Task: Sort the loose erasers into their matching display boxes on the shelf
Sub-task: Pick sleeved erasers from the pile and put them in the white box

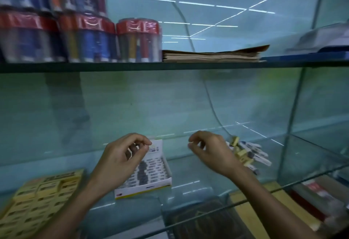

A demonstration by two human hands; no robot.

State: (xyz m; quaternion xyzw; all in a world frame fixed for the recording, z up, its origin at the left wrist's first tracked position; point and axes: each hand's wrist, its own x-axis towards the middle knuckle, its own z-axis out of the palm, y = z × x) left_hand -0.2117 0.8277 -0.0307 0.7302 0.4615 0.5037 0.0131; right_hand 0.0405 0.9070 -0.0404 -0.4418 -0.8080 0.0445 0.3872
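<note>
A white display box (pixel 151 184) with rows of dark-and-white erasers stands on the glass shelf (pixel 198 172), its lid flap upright at the back. A yellow display box (pixel 37 197) full of yellow erasers lies at the lower left. A loose pile of yellow and white erasers (pixel 249 153) lies to the right. My left hand (pixel 122 155) hovers over the white box, fingers curled and pinched; whether it holds anything I cannot tell. My right hand (pixel 209 149) hangs between the box and the pile, fingers loosely curled around nothing visible.
The shelf above carries shrink-wrapped packs of pens (pixel 79 36) and a stack of brown paper (pixel 211 55). A glass side wall (pixel 294 106) closes the shelf on the right. Below the shelf lie a dark box (pixel 204 218) and red-topped packs (pixel 321 197).
</note>
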